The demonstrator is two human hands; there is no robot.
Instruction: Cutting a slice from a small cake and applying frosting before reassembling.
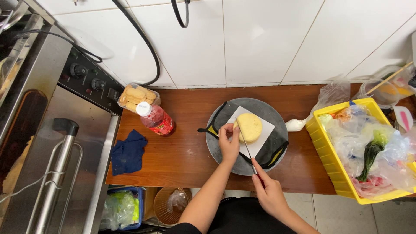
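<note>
A round pale yellow cake sits on a white square of paper on a grey round turntable. My left hand rests on the cake's left side, fingers touching it. My right hand, at the counter's front edge, grips the handle of a long thin knife whose blade lies across the cake's left part. A black and yellow cloth lies under the paper.
A red-labelled bottle lies beside a box of finger biscuits at the left. A blue cloth lies near a steel oven. A yellow crate of bagged items stands at the right. A white piping bag lies nearby.
</note>
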